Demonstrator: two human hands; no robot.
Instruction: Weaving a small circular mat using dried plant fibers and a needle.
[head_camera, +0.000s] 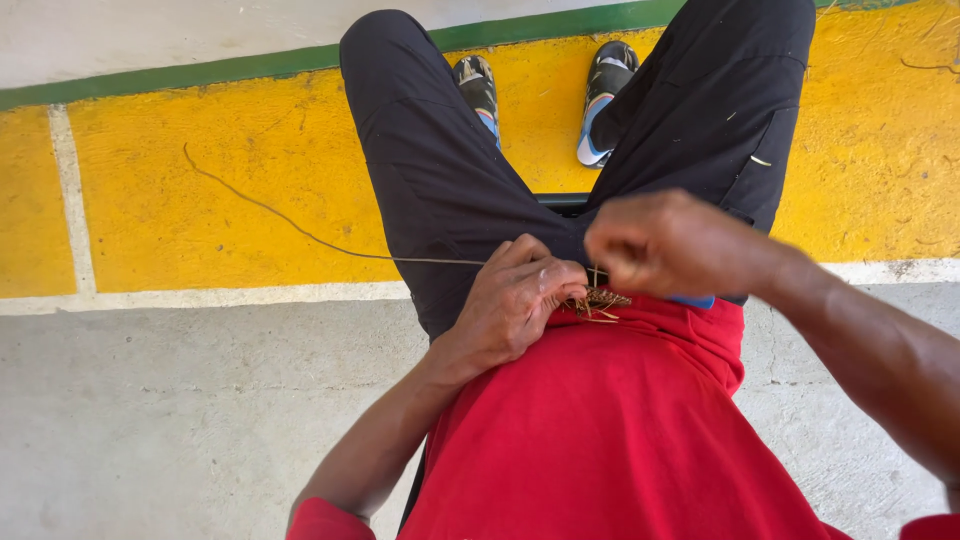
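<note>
Two hands meet at the lap, just above a red shirt (610, 430). Left hand (515, 300): fingers curled and pressed together, pinching a small brown woven piece (600, 298) that sticks out at its right edge. Right hand (655, 242): closed in a loose fist just above and right of the weave, fingertips drawn together; what it pinches is hidden. One long thin strand (300, 232) runs away from the left hand's top, out leftward over the yellow floor (220, 180).
</note>
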